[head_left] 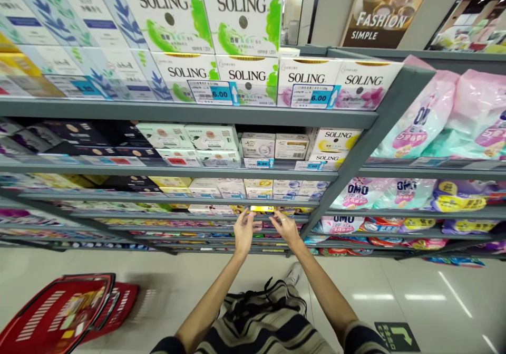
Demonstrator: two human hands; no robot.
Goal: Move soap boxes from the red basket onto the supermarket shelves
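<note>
Both my hands reach down to a low shelf of soap boxes, one at each end of a small yellow box-like item point(262, 208) with a white upper edge. My left hand point(244, 231) has its thumb and forefinger closed at the item's left end, the other fingers loosely curled. At the right end, my right hand point(287, 228), with a ring on one finger, pinches with its fingertips. The item is too small to read. White and pink soap boxes point(211, 209) lie to its left on the same level. The shelf edge partly hides what is behind my fingers.
Stacked SOLING soap boxes point(243, 11) fill the upper shelf, above a grey shelf edge point(190, 113). OMO detergent bags point(422, 114) stand on shelves to the right. A red shopping basket point(126, 304) holding goods is on the floor at left. An exit sign point(397, 336) marks the floor.
</note>
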